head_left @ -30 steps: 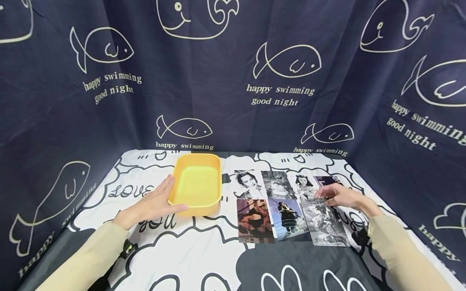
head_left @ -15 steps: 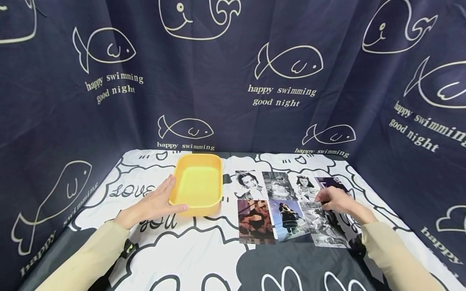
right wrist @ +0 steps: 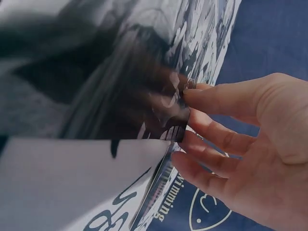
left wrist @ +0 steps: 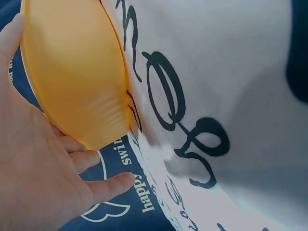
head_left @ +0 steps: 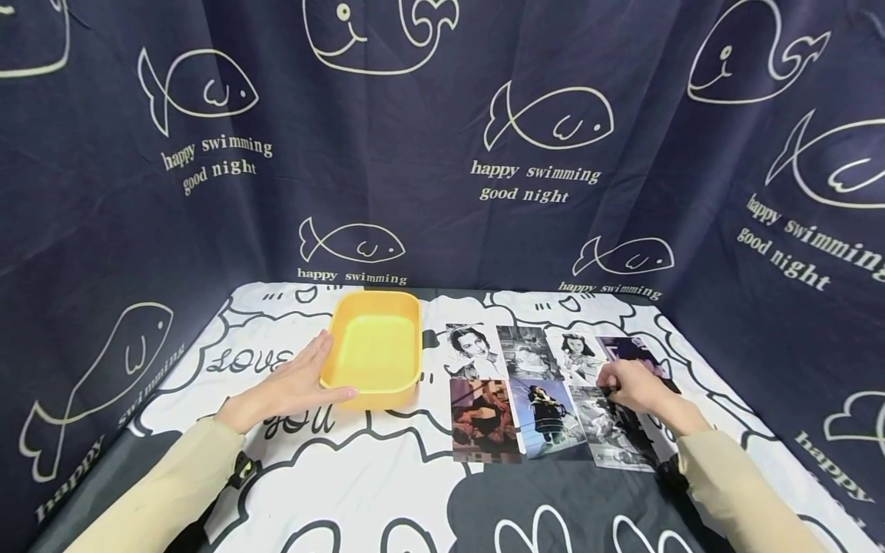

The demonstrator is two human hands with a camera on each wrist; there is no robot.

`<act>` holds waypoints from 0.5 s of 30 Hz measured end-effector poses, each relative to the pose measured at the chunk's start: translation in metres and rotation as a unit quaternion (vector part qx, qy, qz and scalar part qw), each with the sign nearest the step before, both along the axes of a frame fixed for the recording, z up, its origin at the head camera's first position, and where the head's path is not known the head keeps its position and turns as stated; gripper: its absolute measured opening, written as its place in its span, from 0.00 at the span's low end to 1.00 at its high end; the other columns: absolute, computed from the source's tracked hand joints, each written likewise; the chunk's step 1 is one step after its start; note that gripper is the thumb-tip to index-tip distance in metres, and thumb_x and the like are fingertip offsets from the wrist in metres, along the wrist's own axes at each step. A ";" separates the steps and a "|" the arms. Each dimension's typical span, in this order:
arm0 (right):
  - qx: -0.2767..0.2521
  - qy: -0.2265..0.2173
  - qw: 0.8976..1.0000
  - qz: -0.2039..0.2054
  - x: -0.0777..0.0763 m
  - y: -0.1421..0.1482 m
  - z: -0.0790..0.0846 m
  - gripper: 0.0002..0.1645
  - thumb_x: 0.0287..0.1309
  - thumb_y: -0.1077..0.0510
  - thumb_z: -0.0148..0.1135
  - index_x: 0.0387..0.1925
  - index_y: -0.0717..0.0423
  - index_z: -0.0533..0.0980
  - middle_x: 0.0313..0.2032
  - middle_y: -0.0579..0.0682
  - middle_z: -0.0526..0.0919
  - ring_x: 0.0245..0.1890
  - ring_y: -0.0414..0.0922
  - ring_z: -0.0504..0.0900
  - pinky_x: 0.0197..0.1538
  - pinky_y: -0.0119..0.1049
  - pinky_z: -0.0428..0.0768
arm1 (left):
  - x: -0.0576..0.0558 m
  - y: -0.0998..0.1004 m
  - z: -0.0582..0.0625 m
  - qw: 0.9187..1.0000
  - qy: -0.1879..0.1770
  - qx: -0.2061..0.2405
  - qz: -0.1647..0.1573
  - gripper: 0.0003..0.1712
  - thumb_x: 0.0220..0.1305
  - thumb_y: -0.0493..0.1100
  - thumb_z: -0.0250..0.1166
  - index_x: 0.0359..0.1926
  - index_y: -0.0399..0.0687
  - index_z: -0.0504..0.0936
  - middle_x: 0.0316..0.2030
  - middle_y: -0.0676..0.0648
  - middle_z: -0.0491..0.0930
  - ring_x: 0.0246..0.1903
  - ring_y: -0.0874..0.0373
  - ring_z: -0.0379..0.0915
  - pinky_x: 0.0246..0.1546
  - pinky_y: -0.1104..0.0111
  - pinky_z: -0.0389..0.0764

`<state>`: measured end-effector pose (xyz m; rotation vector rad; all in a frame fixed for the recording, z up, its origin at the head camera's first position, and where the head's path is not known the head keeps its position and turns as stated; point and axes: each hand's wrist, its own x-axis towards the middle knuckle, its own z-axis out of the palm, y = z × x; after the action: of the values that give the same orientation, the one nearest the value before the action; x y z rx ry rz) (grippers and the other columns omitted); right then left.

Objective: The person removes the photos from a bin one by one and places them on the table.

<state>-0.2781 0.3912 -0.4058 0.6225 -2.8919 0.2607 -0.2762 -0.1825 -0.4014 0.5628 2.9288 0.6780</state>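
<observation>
My left hand (head_left: 293,388) rests at the near left corner of an empty yellow tray (head_left: 373,349), with its fingers along the left wall and its thumb at the near rim. In the left wrist view, the left fingers (left wrist: 86,161) lie against the tray's outside. My right hand (head_left: 639,388) pinches the far edge of a black-and-white photo (head_left: 611,434), the near right one of the group. In the right wrist view, the right thumb (right wrist: 219,98) lies over the photo's dark glossy edge, with the other fingers behind it.
More photos lie in two rows: a portrait (head_left: 475,353), a grey scene (head_left: 527,353), a girl's portrait (head_left: 575,352), a purple photo (head_left: 625,349), a reddish photo (head_left: 484,418) and a blue one (head_left: 546,415). A navy curtain (head_left: 442,192) stands behind the patterned tablecloth (head_left: 346,476).
My right hand has moved slightly left and its fingers have closed on the edge of the near right photo, which has shifted a little. The left hand and tray stay put.
</observation>
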 end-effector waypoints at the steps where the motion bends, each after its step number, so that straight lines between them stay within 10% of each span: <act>1: 0.001 0.003 1.000 -0.001 0.000 0.000 -0.001 0.15 0.28 0.70 0.65 0.24 0.51 0.81 0.21 0.41 0.75 0.25 0.37 0.70 0.28 0.27 0.63 | 0.000 0.000 0.000 1.000 0.000 -0.001 -0.001 0.69 0.53 0.77 0.58 0.75 0.33 0.40 0.76 0.35 0.36 0.75 0.38 0.35 0.72 0.42 0.49; 15: -0.047 0.054 0.997 0.029 0.008 -0.050 0.037 0.16 0.58 0.58 0.64 0.45 0.66 0.80 0.40 0.61 0.86 0.39 0.57 0.84 0.46 0.50 0.81 | 0.000 -0.006 0.025 0.999 0.000 -0.035 0.014 0.61 0.60 0.77 0.48 0.76 0.42 0.38 0.76 0.36 0.32 0.75 0.36 0.28 0.64 0.28 0.38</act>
<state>-0.2705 0.3413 -0.3691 0.6834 -2.7435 0.3573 -0.2758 -0.1881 -0.3764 0.5158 2.9524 0.5745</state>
